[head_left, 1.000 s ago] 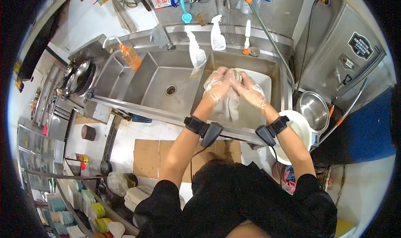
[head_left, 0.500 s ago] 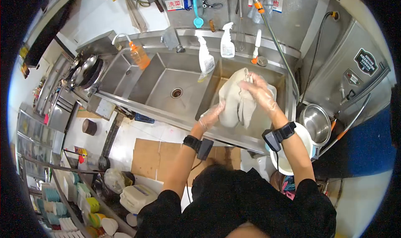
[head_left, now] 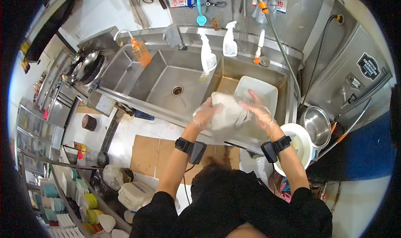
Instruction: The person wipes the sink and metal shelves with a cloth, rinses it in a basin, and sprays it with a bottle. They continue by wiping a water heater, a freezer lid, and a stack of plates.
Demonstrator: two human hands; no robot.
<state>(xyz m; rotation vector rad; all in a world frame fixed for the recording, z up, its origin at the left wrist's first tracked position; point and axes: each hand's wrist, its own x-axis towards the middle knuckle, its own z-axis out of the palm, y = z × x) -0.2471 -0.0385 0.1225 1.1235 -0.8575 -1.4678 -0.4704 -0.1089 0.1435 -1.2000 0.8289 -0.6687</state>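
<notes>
A pale grey cloth [head_left: 227,112], folded into a bundle and slightly blurred, is between my two hands over the front edge of the right sink basin [head_left: 227,73]. My left hand [head_left: 203,114], in a clear plastic glove, grips the cloth's left side with the thumb across it. On the other side my right hand [head_left: 260,114], also gloved, holds the right edge, one finger raised off it. Behind the cloth, a white rectangular tub [head_left: 262,87] sits in the basin, its near part covered by the cloth and my right hand.
Two white spray bottles [head_left: 207,56] [head_left: 229,41] stand behind the basins. An orange bottle [head_left: 141,53] is at the left basin. A hose [head_left: 275,37] hangs down at the right. A white bucket [head_left: 301,148] and a steel bowl [head_left: 316,123] stand beside my right forearm.
Both hands have brought the cloth down and towards me, from over the basin to its front edge. The cloth is now more compactly folded, and the white tub shows behind it.
</notes>
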